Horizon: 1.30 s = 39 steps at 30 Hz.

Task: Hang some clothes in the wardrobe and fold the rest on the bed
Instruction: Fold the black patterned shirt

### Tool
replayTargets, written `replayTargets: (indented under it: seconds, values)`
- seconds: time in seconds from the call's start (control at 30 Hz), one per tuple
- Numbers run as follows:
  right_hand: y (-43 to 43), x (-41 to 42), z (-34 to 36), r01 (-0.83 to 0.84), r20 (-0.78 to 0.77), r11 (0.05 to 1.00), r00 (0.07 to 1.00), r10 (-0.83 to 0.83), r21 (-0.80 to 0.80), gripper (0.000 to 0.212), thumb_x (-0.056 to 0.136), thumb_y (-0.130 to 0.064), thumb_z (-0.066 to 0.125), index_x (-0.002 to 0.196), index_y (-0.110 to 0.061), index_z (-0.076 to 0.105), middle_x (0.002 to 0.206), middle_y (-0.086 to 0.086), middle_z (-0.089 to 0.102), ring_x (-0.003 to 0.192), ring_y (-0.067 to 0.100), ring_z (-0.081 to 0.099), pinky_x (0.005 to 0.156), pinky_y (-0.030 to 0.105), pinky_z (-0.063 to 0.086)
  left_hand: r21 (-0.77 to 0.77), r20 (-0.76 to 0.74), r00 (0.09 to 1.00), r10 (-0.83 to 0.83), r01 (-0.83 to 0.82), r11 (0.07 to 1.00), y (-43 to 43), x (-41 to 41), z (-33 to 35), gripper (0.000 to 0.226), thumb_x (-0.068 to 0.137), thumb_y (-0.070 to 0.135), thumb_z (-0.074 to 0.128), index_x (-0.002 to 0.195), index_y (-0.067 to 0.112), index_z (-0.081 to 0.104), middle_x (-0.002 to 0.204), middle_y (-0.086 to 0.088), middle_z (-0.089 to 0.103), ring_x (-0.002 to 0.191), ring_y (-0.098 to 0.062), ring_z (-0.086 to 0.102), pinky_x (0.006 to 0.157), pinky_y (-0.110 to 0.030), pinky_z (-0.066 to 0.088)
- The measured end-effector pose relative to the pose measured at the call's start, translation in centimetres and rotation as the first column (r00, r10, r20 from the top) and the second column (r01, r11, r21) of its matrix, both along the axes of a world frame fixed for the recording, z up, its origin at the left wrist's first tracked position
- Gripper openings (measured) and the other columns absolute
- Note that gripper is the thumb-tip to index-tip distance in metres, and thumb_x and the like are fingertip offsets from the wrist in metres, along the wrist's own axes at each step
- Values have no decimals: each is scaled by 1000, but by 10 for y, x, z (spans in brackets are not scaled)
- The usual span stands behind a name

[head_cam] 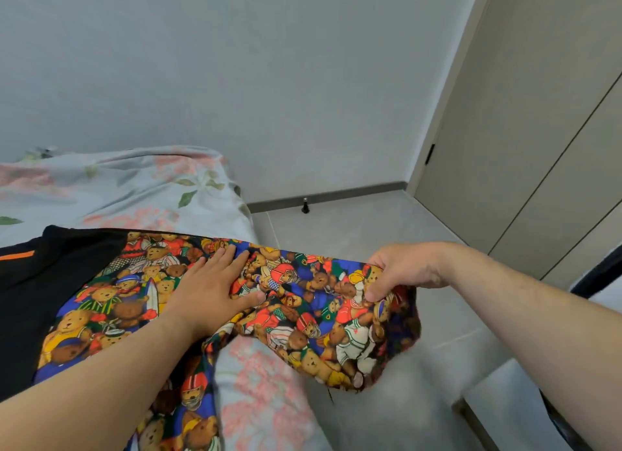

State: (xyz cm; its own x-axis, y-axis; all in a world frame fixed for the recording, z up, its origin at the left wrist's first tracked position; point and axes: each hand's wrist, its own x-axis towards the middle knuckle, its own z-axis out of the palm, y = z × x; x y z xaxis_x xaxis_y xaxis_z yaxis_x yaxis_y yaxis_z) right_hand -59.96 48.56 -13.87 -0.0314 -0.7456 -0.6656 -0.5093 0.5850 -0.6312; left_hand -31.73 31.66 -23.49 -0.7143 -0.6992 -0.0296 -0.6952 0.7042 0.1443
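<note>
Two bare forearms reach in from the bottom edge. Left hand (210, 284) lies flat, fingers straight and slightly spread, palm pressing down on the teddy-bear print garment (296, 302) where it rests on the bed (111, 188). Right hand (402, 270) is off the bed's edge, above the floor, fingers curled over and thumb underneath, pinching a bunched fold of the same garment and holding that end up; loose cloth hangs below the grip, its lower edge blurred. Garment spreads leftward across the mattress, with another part running down toward the bottom edge beside the left forearm. Just to its left, touching or overlapping it, lies a black garment (43, 282) with a short orange stripe (16, 255); can't tell whether they are separate pieces or one. Bed sheet is pale blue-grey with pink flowers and green leaves, wrinkled at the far corner. Beyond the bed: grey tile floor (353, 225), a small dark door stopper (305, 205) at the baseboard, plain grey wall (235, 63). Beige wardrobe doors (538, 130) stand closed at right.
</note>
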Motion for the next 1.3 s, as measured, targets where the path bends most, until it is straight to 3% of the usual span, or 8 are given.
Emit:
replayTargets:
  seconds: [0.33, 0.5, 0.67, 0.8, 0.9, 1.03, 1.17, 1.3]
  values:
    - [77, -55, 27, 230, 154, 973, 962, -227, -5, 41, 67, -20, 83, 103, -5, 71, 113, 28, 69, 90, 35, 73, 86, 49, 59, -10, 100, 994, 47, -46, 999, 1, -4, 3, 131, 47, 99, -20, 158, 30, -3, 165, 3, -6, 152, -12, -4, 124, -37, 1]
    - [82, -21, 45, 404, 394, 909, 856, -335, -104, 46, 73, -9, 78, 116, -1, 65, 113, 29, 68, 84, 35, 73, 73, 42, 62, 77, 228, 963, 147, -168, 983, 9, -13, 20, 97, 85, 82, 20, 159, 23, -3, 166, -6, -8, 153, -21, -6, 123, -44, 0]
    - [67, 49, 70, 430, 482, 879, 827, -290, -208, 31, 85, 1, 61, 116, 1, 66, 111, 28, 69, 83, 34, 71, 76, 40, 62, 366, -438, 806, 398, -244, 898, 82, -16, 65, 33, 100, 38, 49, 99, 9, 63, 94, 0, 61, 91, -24, 59, 83, -39, 46]
    - [56, 126, 75, 422, 537, 878, 806, -249, -227, 32, 81, 5, 60, 113, 9, 65, 109, 33, 66, 80, 35, 67, 87, 47, 55, 894, -445, 448, 775, 175, 412, 165, 7, 116, 58, 97, 59, 43, 99, 8, 71, 77, -2, 67, 70, -19, 61, 68, -37, 51]
    - [56, 187, 65, 368, 520, 906, 826, -216, -209, 42, 77, -4, 63, 119, -1, 67, 121, 31, 64, 97, 35, 59, 96, 52, 47, 934, -254, 490, 834, 349, 80, 187, 48, 140, 77, 91, 73, 36, 114, 9, 71, 104, -17, 73, 90, -33, 69, 71, -41, 59]
    - [86, 241, 59, 464, 578, 857, 772, -265, -226, 25, 95, 5, 51, 110, -9, 65, 108, 16, 71, 94, 26, 66, 89, 37, 57, 978, -113, 495, 861, 208, 9, 197, 106, 147, 25, 95, 21, 52, 103, 2, 67, 84, -13, 72, 66, -26, 69, 60, -35, 59]
    - [128, 253, 38, 707, 330, 540, 698, -635, -456, 13, 92, -12, 61, 101, -6, 67, 88, 3, 68, 84, 22, 65, 68, 29, 52, 999, -39, 389, 921, 44, 24, 205, 138, 141, 27, 89, 3, 48, 109, -8, 63, 85, -19, 72, 70, -32, 70, 74, -45, 60]
    - [158, 290, 7, 641, 343, 767, 726, -596, -25, 42, 91, -47, 63, 107, -8, 62, 76, 2, 62, 62, 19, 59, 54, 32, 49, 982, -29, 303, 952, 189, -30, 221, 159, 141, 30, 90, -1, 39, 116, -3, 54, 109, -26, 70, 103, -43, 67, 96, -61, 50]
